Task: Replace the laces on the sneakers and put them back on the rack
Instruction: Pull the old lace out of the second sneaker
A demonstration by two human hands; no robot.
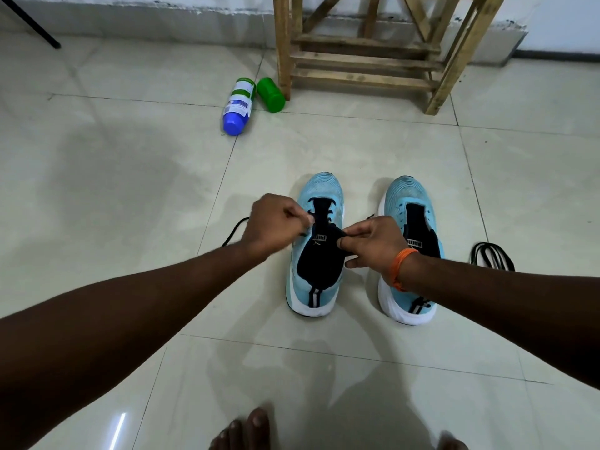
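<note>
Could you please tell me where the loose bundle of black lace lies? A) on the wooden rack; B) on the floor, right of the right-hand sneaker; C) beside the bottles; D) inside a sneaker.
B: the lace bundle lies on the floor tiles just right of the right-hand sneaker.

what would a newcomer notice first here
Both hands work on the left sneaker, mid-floor: the left hand pinches a black lace at its eyelets, and the right hand pinches its tongue. A bundle of black laces lies beside the right sneaker. The wooden rack stands behind, with a blue-capped bottle lying near it.
</note>
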